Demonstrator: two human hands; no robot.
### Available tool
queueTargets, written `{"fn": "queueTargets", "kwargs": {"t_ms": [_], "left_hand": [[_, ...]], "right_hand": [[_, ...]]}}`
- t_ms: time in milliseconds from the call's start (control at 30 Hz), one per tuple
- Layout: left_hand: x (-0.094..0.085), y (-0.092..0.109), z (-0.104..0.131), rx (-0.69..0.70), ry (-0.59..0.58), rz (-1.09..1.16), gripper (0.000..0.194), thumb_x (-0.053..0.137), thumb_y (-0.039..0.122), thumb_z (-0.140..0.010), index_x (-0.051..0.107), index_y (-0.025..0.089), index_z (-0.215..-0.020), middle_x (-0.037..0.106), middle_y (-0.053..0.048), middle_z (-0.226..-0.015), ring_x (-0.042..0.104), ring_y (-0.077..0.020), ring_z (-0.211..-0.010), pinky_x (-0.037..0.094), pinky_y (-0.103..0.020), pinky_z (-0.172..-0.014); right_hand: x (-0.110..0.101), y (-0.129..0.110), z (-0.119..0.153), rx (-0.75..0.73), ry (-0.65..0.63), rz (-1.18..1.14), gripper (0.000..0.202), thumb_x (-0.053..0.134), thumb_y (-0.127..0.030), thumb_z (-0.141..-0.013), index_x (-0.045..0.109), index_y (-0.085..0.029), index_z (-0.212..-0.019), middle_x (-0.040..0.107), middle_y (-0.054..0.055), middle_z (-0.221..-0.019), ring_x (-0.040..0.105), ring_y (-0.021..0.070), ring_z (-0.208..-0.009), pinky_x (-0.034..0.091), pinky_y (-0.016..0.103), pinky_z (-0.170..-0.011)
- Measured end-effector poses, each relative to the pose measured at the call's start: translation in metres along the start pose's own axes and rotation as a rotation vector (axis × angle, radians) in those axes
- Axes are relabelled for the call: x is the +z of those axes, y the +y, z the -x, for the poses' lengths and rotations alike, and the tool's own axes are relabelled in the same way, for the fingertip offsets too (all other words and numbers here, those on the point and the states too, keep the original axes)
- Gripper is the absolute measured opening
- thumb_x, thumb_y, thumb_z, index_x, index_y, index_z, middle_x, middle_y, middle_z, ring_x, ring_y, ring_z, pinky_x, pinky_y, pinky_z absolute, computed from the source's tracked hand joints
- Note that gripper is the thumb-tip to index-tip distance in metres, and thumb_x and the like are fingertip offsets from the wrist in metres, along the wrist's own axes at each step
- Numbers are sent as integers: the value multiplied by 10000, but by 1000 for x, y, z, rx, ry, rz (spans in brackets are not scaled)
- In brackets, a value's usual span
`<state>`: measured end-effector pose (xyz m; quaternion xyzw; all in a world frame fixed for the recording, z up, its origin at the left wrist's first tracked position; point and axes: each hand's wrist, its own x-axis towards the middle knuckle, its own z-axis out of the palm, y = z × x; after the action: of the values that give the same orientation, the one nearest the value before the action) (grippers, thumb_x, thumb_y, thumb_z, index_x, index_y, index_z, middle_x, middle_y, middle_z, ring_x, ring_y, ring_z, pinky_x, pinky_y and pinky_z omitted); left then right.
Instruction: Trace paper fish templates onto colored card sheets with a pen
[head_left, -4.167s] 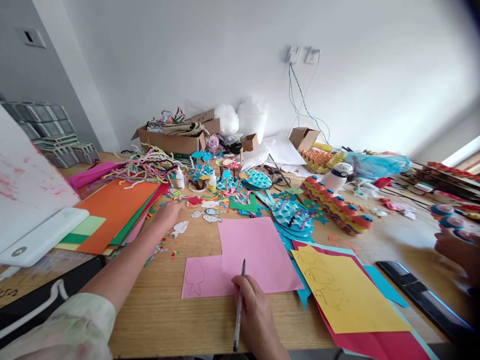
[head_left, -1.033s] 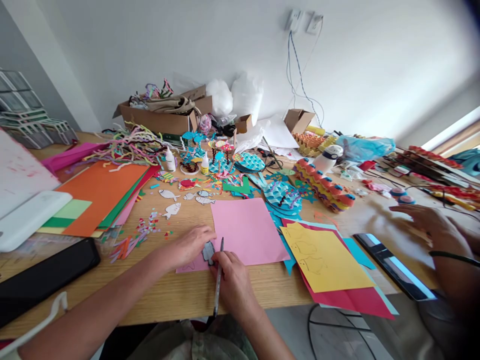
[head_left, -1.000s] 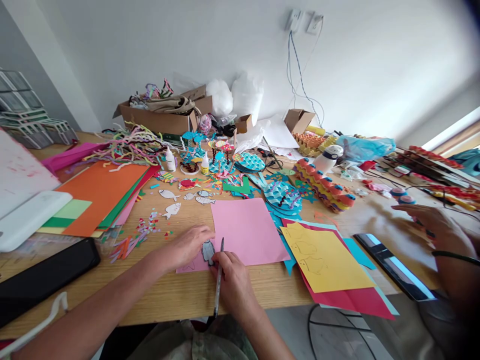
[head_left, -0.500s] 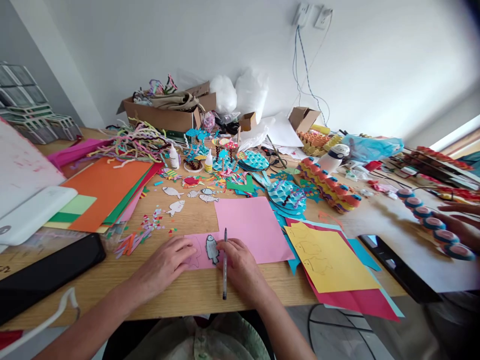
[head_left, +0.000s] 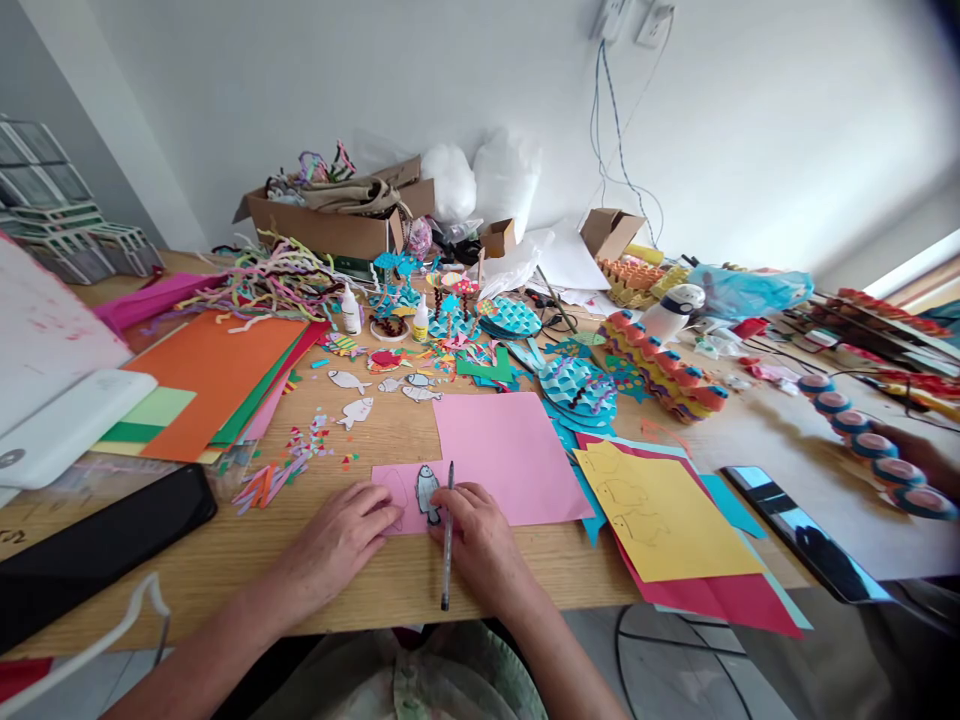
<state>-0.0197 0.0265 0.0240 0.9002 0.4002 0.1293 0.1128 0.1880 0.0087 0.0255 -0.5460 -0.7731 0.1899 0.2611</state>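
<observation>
A large pink sheet lies on the wooden table, with a narrower part reaching left. On that part are a drawn fish outline and a grey fish cutout. My left hand rests at the left end of the pink paper, its fingers over the outline's lower left. In my right hand is a pen, held nearly upright in the picture between thumb and fingers. The right fingertips touch the paper just right of the grey fish.
White fish cutouts and paper scraps lie ahead. Coloured sheets are at left, yellow paper and a phone at right. Another person's hand is beside a painted egg-carton strip.
My left hand has slid slightly right over the outline. The pen's lower end has tilted a little left. The other person's hand has drawn back, and the view has shifted slightly.
</observation>
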Motion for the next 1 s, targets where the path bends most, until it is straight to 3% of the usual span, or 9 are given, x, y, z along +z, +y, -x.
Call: {"fn": "queueTargets", "kwargs": {"t_ms": [233, 467, 667, 1000], "left_hand": [[-5, -1, -4, 85, 30, 22, 349, 384, 54, -834, 608, 222, -1042, 619, -35, -1033, 535, -182, -996, 466, -337, -887], [10, 12, -12, 141, 17, 1, 365, 339, 62, -868, 564, 198, -1121, 595, -54, -1103, 518, -189, -1044, 440, -353, -925], [28, 8, -8, 97, 5, -82, 363, 388, 93, -876, 509, 207, -1199, 571, -57, -1175, 495, -208, -1069, 413, -367, -930], [19, 18, -11, 78, -68, -166, 376, 408, 85, -874, 511, 191, -1220, 552, -60, -1242, 487, -231, -1052, 413, -383, -892]], "right_hand": [[-12, 13, -5, 64, 78, -34, 425, 440, 67, -653, 616, -189, -944, 666, 51, -920, 585, 184, -894, 457, 285, -777], [-5, 5, -10, 155, 46, -114, 265, 485, -8, -734, 606, -179, -897, 672, 34, -800, 609, 154, -711, 443, 233, -637], [7, -1, -9, 124, 71, 3, 248, 485, -23, -759, 596, -185, -911, 653, 53, -860, 592, 176, -799, 426, 245, -687], [8, -5, -6, 146, 57, 20, 252, 469, -35, -777, 599, -187, -930, 645, 59, -887, 576, 183, -839, 420, 250, -704]]}}
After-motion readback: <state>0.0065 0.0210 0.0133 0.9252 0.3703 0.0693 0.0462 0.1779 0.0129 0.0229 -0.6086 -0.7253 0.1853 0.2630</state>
